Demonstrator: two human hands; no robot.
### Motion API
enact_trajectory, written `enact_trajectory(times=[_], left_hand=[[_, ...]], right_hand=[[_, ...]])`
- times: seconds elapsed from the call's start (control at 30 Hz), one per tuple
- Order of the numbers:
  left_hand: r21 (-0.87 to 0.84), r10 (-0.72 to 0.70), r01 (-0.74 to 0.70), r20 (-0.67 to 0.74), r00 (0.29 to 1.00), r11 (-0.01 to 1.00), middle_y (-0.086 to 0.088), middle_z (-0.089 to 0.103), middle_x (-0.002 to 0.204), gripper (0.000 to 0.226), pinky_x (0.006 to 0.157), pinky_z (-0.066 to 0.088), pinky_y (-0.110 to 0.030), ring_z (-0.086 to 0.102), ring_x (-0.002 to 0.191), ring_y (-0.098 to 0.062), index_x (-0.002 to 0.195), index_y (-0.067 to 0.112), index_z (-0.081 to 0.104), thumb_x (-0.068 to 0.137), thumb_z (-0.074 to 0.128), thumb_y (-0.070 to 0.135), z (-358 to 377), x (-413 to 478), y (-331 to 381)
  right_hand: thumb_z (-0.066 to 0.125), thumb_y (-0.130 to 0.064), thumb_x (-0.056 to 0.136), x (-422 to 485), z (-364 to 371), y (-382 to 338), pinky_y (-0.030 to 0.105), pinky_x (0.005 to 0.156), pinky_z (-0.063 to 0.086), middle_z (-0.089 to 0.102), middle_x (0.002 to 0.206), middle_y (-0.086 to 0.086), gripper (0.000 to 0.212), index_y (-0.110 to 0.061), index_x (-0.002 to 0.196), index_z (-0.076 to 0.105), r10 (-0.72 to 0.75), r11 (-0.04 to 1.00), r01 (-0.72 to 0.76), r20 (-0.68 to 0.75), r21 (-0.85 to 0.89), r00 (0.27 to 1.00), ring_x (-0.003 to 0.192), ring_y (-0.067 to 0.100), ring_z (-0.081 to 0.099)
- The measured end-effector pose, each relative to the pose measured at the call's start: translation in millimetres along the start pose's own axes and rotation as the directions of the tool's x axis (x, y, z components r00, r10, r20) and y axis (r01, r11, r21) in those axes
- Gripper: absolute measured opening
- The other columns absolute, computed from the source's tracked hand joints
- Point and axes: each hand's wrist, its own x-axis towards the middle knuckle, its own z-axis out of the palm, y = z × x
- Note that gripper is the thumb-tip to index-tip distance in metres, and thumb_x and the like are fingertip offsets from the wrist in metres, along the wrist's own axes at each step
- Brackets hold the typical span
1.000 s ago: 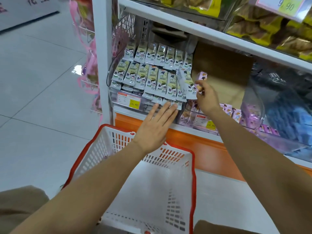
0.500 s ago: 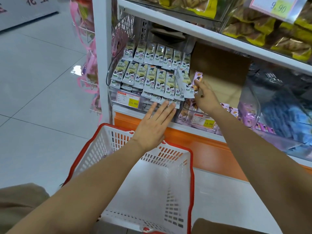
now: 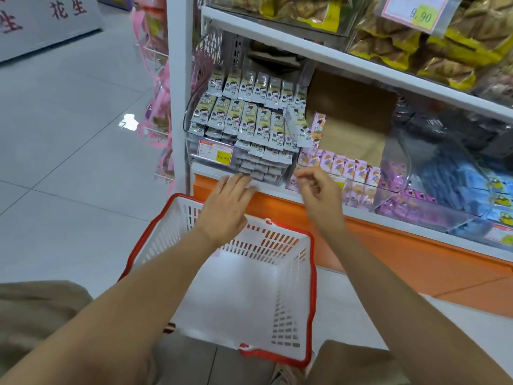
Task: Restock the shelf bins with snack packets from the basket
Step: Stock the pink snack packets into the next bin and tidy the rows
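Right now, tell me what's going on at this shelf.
A person is restocking. The left hand, fingers straight, is at the front of the clear bin of grey snack packets. The right hand hovers, fingers loosely curled, before the pink packets, apparently empty. The basket below shows no packets.
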Motion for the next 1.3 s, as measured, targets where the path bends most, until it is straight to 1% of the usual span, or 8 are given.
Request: enact_trajectory(times=[0.1,0.3,0.53,0.7,0.8,0.93,1.17,1.3], left_hand=[[0.003,-0.086,0.086,0.062,0.994,0.996,-0.017,0.049,0.142,0.064,0.115,0.028,-0.05,0.041,0.135,-0.036,0.133,0.01,0.054,0.075,0.077,0.023,11.1,-37.4,-22.1],[0.07,-0.285,0.277,0.288,0.914,0.958,-0.011,0.014,0.163,0.072,0.123,0.004,-0.044,0.009,0.151,-0.029,0.155,0.013,0.021,0.096,0.053,0.038,39.7,-113.2,-70.8],[0.054,-0.368,0.394,0.492,0.789,0.917,-0.009,-0.013,0.163,0.074,0.123,0.0,-0.039,-0.008,0.151,-0.024,0.155,0.009,-0.007,0.1,0.038,0.028,79.7,-165.8,-111.3],[-0.183,-0.31,0.406,0.396,0.864,0.896,-0.019,0.014,0.161,0.086,0.117,0.027,-0.048,0.024,0.146,-0.037,0.153,-0.001,0.017,0.08,0.063,0.009,104.8,-183.2,-116.9],[-0.189,-0.327,0.426,0.4,0.856,0.885,-0.013,0.003,0.163,0.083,0.12,0.022,-0.045,0.013,0.15,-0.031,0.154,0.004,0.008,0.085,0.052,0.013,110.8,-184.9,-115.6],[-0.187,-0.318,0.416,0.399,0.86,0.89,-0.014,0.004,0.163,0.076,0.121,0.02,-0.045,0.011,0.15,-0.031,0.155,0.003,0.009,0.086,0.028,0.026,114.8,-183.9,-116.7],[-0.2,-0.303,0.399,0.382,0.873,0.895,-0.012,0.002,0.164,0.078,0.12,0.022,-0.045,0.009,0.151,-0.029,0.156,0.004,0.007,0.085,0.029,0.029,116.2,-183.8,-116.9],[-0.208,-0.317,0.41,0.37,0.873,0.888,-0.012,0.002,0.164,0.075,0.121,0.021,-0.044,0.009,0.151,-0.029,0.155,0.007,0.003,0.085,0.015,0.034,115.0,-181.8,-115.4]], right_hand=[[0.053,-0.006,0.096,-34.2,39.5,9.0,0.03,0.06,0.047,0.066,0.087,0.005,0.019,-0.018,0.102,0.066,0.035,0.999,-0.036,0.143,0.004,0.989,0.069,0.017,0.058],[0.052,-0.005,0.095,-82.7,129.6,28.1,0.016,0.075,0.047,0.065,0.114,0.003,0.023,-0.013,0.113,0.063,0.145,0.99,-0.126,0.465,-0.07,0.873,0.089,0.009,0.06],[0.055,-0.013,0.096,-117.8,224.4,53.2,0.032,0.09,0.044,0.054,0.126,0.011,0.041,-0.016,0.137,0.049,0.328,0.945,-0.2,0.773,-0.26,0.544,0.107,0.025,0.058],[0.054,-0.017,0.097,-132.0,275.2,76.4,0.031,0.082,0.044,0.048,0.135,0.014,0.045,-0.02,0.14,0.042,0.468,0.872,-0.336,0.808,-0.356,0.359,0.108,0.029,0.056],[0.054,-0.018,0.097,-136.6,296.7,90.5,0.034,0.083,0.046,0.048,0.131,0.011,0.051,-0.022,0.144,0.036,0.555,0.784,-0.491,0.784,-0.38,0.278,0.104,0.028,0.055],[0.055,-0.016,0.097,-142.2,319.8,101.0,0.039,0.1,0.043,0.04,0.145,0.009,0.058,-0.018,0.149,0.028,0.582,0.694,-0.649,0.774,-0.312,0.25,0.13,0.026,0.044],[0.051,-0.01,0.097,-152.5,348.0,105.4,0.034,0.092,0.04,0.046,0.143,0.001,0.054,-0.026,0.146,0.038,0.594,0.48,-0.869,0.774,-0.12,0.22,0.127,0.024,0.048],[0.045,-0.006,0.099,-156.6,346.7,101.2,0.031,0.089,0.044,0.05,0.139,-0.002,0.052,-0.027,0.146,0.042,0.582,0.518,-0.85,0.766,-0.09,0.273,0.122,0.021,0.051]])
